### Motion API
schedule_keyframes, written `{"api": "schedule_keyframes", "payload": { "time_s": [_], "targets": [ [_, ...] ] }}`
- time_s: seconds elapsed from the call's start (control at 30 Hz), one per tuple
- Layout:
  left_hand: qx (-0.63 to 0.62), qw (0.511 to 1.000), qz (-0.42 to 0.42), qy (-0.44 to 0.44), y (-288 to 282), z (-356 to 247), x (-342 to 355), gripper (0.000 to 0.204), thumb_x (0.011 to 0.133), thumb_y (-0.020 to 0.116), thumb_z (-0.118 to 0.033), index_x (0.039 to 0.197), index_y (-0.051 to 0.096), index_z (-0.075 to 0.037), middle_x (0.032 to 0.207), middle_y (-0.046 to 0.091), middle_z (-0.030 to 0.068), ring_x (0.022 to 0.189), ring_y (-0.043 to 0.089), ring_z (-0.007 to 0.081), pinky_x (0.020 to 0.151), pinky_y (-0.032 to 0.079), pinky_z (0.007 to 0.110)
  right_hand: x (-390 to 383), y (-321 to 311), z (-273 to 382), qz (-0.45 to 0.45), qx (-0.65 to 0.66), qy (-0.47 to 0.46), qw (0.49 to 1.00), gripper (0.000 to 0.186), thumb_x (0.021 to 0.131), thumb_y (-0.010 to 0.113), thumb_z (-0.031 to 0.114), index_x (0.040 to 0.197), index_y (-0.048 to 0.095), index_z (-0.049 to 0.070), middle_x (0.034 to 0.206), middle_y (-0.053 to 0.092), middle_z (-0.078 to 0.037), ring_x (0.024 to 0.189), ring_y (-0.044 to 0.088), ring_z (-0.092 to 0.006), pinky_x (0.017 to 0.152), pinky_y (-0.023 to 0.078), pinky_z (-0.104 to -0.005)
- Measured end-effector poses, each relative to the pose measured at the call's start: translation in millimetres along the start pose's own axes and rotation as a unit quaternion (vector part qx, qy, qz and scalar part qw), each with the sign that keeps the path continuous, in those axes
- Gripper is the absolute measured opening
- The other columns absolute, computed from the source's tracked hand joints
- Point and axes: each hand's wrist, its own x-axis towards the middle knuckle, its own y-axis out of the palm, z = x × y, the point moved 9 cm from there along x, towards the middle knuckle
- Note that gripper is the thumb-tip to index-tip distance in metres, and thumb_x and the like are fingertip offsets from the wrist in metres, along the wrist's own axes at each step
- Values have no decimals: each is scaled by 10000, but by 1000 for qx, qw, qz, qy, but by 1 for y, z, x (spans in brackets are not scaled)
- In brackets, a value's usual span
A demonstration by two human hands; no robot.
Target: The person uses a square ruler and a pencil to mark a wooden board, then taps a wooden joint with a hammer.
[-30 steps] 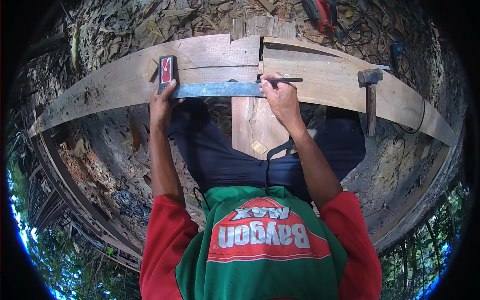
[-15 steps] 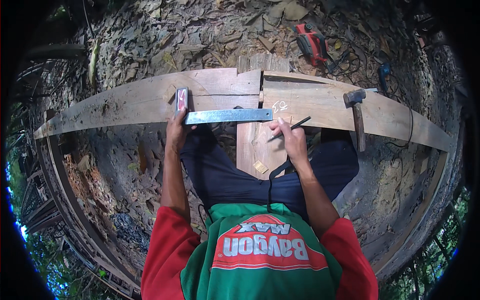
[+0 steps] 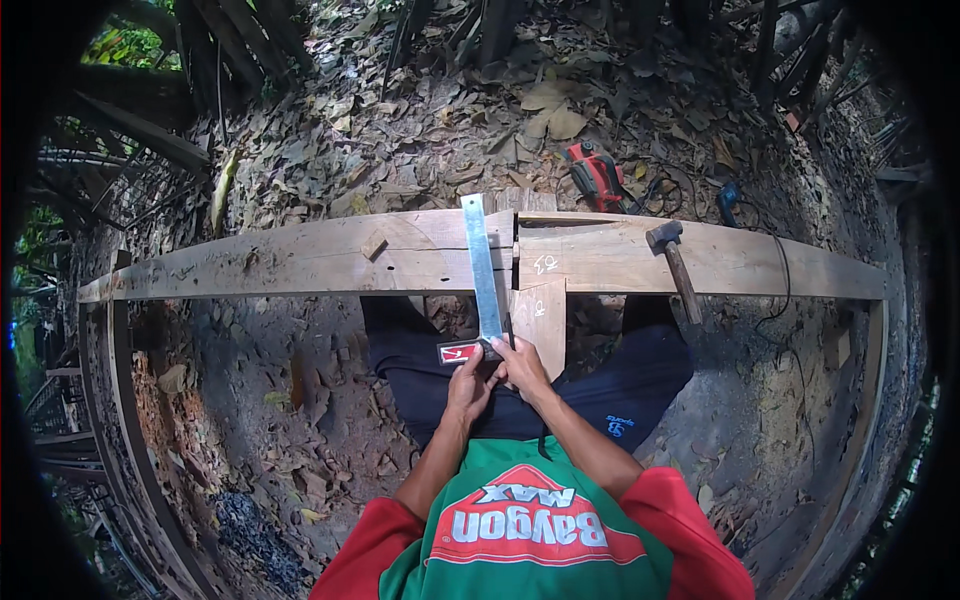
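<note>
Try square at frame centre, its blade standing across the long plank beside the butt joint; leaf-littered ground lies open beyond. Left hand and right hand together clasp its stock below the plank's near edge. Hammer rests at right.

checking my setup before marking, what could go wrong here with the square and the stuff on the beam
The try square is held only at its handle end by both hands, left hand and right hand, so its blade could pivot off line across the beam. The hammer lies loose over the beam's near edge and might slide off onto the person's leg.
</note>
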Motion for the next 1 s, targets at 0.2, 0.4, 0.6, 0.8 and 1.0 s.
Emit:
{"api": "schedule_keyframes", "payload": {
  "time_s": [0.2, 0.4, 0.6, 0.8, 1.0],
  "targets": [
    [361, 930, 0, -66, -4, -18, -5, 361, 977, 650, -376, 975, 692, -18, 837, 686, 41, 722, 654, 123, 649, 534, 269, 27, -39, -35, -64, 40, 28, 997, 317, 982, 634, 298, 1149, 630, 28, 607, 574, -30, 462, 499, -98, 406, 322, -264],
    [587, 742, -104, 307, 54, -132, 6, 294, 948, 650, -271, 870, 717, 5, 700, 677, 110, 634, 644, 189, 625, 497, 335, 41, -33, -24, -80, 35, 78, 993, 273, 953, 672, 271, 1090, 626, 40, 605, 564, -32, 406, 495, -108, 362, 299, -281],
    [764, 485, -53, 423, 123, -137, 78, 652, 898, 676, -450, 1385, 530, -42, 1457, 487, 240, 1342, 453, 398, 1104, 356, 507, 35, -40, 31, -174, -238, -69, 953, 350, 905, 715, 327, 1039, 582, 32, 680, 650, -153, 541, 639, -262, 510, 475, -399],
    [819, 428, -54, 378, 100, -112, 121, 879, 897, 595, -597, 1515, 378, -11, 1591, 297, 265, 1504, 195, 442, 1206, 149, 587, 15, -8, 58, -23, -502, -197, 842, 528, 876, 738, 320, 1298, 524, 84, 961, 711, -227, 844, 691, -411, 714, 536, -502],
    [824, 426, -33, 374, 111, -108, 127, 884, 889, 586, -615, 1527, 380, -39, 1608, 297, 218, 1515, 187, 402, 1223, 116, 564, 25, -7, 46, 30, -550, -244, 799, 590, 864, 746, 305, 1396, 533, 168, 896, 717, -169, 812, 697, -378, 674, 548, -478]
  ]
}}
